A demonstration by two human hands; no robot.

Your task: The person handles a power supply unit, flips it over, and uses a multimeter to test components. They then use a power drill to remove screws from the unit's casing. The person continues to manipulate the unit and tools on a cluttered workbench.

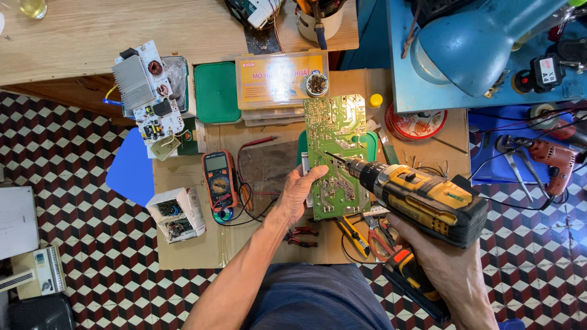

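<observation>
I'm seeing both forearms showing bare, no sleeves, no rings or watch on left hand (298, 194) or right hand (449, 263); lap wearing dark blue-grey cloth.
</observation>
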